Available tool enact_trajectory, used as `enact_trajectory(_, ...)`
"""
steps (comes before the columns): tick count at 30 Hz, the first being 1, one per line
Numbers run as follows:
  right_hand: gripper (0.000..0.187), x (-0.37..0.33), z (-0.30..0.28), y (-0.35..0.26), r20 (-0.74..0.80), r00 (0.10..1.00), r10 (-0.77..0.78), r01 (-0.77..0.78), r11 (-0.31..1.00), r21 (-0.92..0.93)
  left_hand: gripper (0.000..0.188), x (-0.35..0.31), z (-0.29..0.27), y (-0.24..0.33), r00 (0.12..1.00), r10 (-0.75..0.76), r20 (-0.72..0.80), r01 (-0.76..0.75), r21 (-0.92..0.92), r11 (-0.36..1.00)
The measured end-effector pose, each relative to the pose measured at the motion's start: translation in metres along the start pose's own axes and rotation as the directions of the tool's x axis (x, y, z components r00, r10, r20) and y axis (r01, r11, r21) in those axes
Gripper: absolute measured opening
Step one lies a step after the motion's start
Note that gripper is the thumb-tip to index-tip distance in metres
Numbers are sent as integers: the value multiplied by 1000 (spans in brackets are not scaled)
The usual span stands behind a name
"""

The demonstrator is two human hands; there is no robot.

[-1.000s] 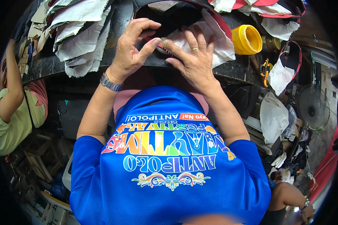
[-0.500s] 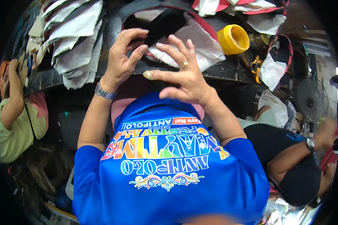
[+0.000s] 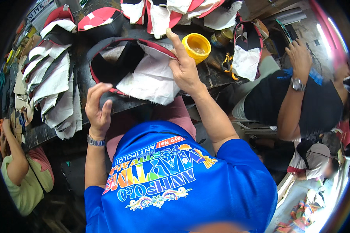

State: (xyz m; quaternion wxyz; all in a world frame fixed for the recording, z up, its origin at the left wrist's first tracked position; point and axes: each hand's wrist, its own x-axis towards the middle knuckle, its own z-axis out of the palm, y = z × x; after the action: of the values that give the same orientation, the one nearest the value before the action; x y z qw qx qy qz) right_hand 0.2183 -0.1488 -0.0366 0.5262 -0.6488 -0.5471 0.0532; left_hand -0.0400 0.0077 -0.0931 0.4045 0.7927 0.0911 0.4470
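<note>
At the far left a stack of grey-white cut pieces [image 3: 52,83] lies on the dark workbench [image 3: 81,73]. The left hand [image 3: 98,110] has come off the work and hovers at the bench edge, fingers loosely curled, holding nothing. The black, red-edged shoe upper [image 3: 138,72] now lies flatter mid-bench. The right hand [image 3: 184,66] pinches its right edge, forefinger extended upward, beside the yellow cup [image 3: 196,46].
</note>
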Motion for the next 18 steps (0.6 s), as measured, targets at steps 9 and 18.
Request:
enact_trajectory(9,94,20,-120,-10,-510,859,41,67,979,191,30,-16,-11,-2,995,-73,-66,73,-3,997)
enact_trajectory(18,97,48,-224,109,-768,539,344,-97,932,350,19,-13,3,-1,992,-118,40,115,70,991)
